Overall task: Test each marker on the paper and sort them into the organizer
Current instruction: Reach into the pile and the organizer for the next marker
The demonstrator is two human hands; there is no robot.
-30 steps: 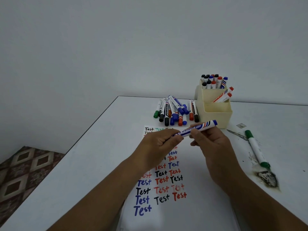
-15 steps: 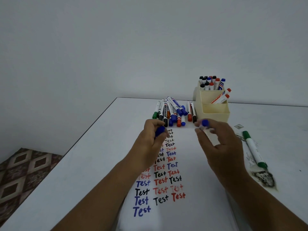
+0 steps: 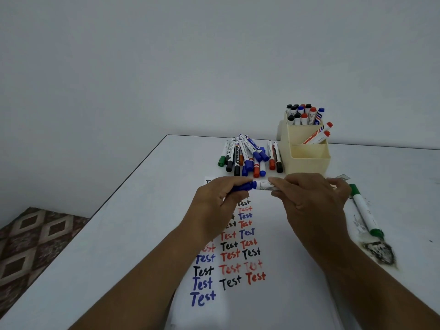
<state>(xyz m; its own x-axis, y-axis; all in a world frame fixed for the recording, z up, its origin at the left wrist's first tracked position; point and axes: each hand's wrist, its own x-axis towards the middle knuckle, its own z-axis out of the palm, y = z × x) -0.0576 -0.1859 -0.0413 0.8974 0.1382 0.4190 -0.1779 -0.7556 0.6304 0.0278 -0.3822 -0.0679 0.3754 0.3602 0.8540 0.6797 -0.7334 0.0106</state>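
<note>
1. Where the left hand (image 3: 215, 198) hung above the top of the paper (image 3: 281, 258), its fingers were curled round the blue cap (image 3: 241, 187), which sat against, or on, the end of the blue marker (image 3: 264, 185); whether it was fully seated could not be told.
2. The marker's white barrel lay level between both hands, above the rows of "Test" words.
3. The right hand (image 3: 309, 201) pinched the barrel with thumb and fingertips, hiding its far end.
4. Behind, the pile of loose markers (image 3: 250, 156) lay just left of the cream organizer (image 3: 307, 160), which already held sorted markers.
5. A green marker (image 3: 364, 208) lay apart on the table (image 3: 119, 234), at the right.
6. Judged risks: a half-pressed cap could let the tip dry or smear the fingers, and a hasty reach toward the organizer could scatter the pile.
</note>
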